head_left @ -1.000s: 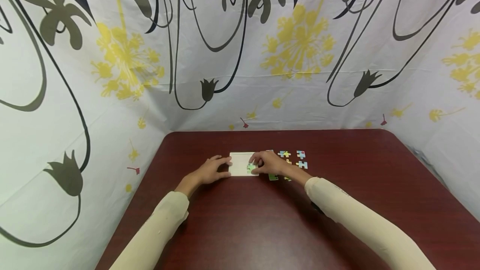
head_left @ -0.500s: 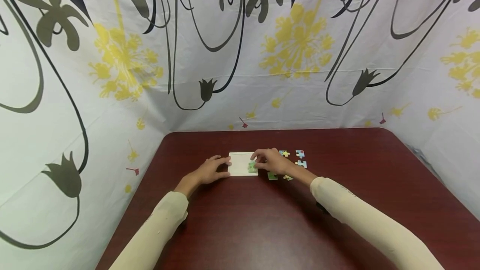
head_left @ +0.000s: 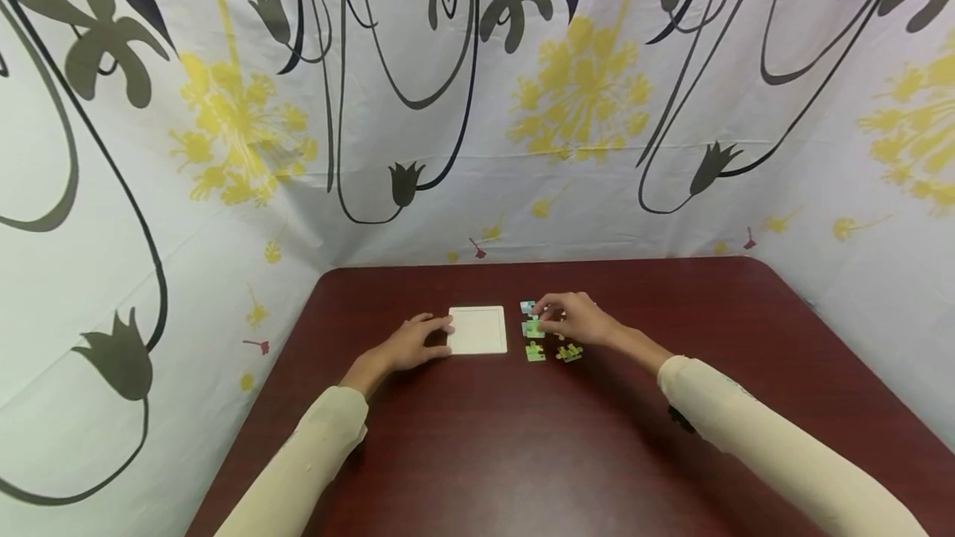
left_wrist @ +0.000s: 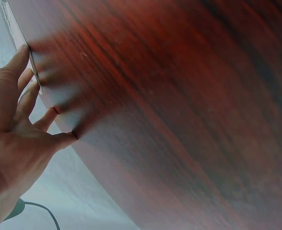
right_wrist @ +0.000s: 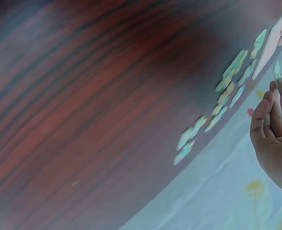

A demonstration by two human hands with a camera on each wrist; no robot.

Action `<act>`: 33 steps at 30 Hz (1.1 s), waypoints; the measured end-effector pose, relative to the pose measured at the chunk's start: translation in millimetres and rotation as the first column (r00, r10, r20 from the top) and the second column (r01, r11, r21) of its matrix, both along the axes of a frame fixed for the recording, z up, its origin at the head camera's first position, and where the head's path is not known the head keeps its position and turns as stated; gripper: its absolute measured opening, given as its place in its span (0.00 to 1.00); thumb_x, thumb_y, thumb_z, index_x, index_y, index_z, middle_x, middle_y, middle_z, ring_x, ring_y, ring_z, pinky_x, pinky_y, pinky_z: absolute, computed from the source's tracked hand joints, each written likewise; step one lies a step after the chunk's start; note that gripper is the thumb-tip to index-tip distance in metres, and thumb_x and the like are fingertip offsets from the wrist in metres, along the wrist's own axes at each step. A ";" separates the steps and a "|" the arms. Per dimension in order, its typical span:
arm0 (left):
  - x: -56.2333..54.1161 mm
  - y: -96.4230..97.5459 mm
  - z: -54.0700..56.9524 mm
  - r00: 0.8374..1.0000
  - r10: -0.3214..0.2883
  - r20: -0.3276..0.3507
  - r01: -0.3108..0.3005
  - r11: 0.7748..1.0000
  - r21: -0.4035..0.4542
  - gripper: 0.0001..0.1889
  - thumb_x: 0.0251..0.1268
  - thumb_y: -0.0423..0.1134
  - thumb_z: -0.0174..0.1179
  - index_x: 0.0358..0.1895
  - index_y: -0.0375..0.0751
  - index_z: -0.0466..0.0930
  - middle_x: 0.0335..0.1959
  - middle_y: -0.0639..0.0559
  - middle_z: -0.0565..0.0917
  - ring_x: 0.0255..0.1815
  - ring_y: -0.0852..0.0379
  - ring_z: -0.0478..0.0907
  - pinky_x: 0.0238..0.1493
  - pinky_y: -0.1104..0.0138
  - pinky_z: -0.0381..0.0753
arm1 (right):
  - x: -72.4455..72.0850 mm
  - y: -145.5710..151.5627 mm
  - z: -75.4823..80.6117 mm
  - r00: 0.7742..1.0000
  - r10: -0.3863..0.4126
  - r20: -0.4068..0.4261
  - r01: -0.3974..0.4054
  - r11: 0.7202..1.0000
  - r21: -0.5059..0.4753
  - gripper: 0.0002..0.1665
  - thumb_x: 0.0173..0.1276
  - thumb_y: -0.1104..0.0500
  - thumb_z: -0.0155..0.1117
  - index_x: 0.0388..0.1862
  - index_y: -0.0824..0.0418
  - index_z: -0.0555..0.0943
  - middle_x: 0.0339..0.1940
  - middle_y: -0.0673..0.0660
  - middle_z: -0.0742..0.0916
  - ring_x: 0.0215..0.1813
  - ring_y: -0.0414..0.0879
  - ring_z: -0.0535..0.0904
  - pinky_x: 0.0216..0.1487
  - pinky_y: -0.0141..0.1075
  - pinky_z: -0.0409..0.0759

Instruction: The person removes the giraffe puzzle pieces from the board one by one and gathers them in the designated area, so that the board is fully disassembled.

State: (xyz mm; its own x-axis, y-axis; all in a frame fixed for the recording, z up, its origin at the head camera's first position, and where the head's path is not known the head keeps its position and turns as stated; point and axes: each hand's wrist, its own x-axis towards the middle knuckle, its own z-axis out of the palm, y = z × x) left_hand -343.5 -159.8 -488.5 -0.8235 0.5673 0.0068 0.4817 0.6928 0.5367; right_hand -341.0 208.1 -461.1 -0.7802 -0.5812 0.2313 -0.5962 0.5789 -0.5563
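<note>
A white rectangular puzzle board with a raised rim lies flat on the dark red table. My left hand rests at the board's left edge, fingers spread and fingertips touching it; the left wrist view shows the thumb on the edge. My right hand, to the right of the board, pinches a green jigsaw piece between thumb and fingers, above the table. Around and under that hand lie loose jigsaw pieces, among them a green one and a yellow-green one. The hand hides some of them.
The dark red table has a rounded far edge. Behind it and along both sides hangs a white cloth printed with flowers. In the right wrist view several jigsaw pieces lie in rows near the table edge.
My right hand has moved right, off the board, taking the green jigsaw piece with it. The board's whole face now shows. My left hand stays at the left edge.
</note>
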 end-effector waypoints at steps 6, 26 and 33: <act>0.7 -2.0 -1.0 1.000 0.004 0.000 -0.004 1.000 0.001 0.28 0.75 0.45 0.65 0.74 0.42 0.73 0.69 0.48 0.79 0.82 0.35 0.53 0.76 0.31 0.46 | 6.8 24.7 -0.3 1.000 -0.025 -0.004 0.025 1.000 -0.002 0.14 0.70 0.65 0.72 0.53 0.66 0.85 0.43 0.57 0.91 0.45 0.51 0.89 0.45 0.38 0.87; -0.6 -4.6 -0.1 1.000 0.013 0.006 -0.013 1.000 -0.001 0.27 0.75 0.45 0.65 0.73 0.43 0.75 0.70 0.47 0.78 0.82 0.36 0.54 0.77 0.33 0.47 | 28.3 95.2 -19.2 0.999 -0.052 0.008 0.052 0.998 0.022 0.13 0.70 0.65 0.72 0.51 0.68 0.85 0.37 0.52 0.91 0.39 0.43 0.88 0.46 0.39 0.87; -1.2 -5.9 -0.9 1.000 0.026 0.001 -0.026 1.000 0.012 0.26 0.74 0.45 0.66 0.71 0.43 0.77 0.70 0.47 0.78 0.82 0.36 0.55 0.77 0.34 0.48 | 27.9 95.3 -22.7 0.998 -0.059 0.013 0.058 0.997 0.048 0.13 0.69 0.64 0.73 0.52 0.67 0.87 0.36 0.52 0.92 0.37 0.42 0.89 0.41 0.35 0.86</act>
State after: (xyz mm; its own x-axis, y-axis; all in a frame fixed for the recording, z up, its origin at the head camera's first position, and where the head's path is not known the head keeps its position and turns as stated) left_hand -344.7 -165.7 -489.4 -0.8378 0.5458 0.0130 0.4635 0.6985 0.5453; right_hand -313.1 303.3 -483.7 -0.8162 -0.5445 0.1931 -0.5528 0.6389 -0.5350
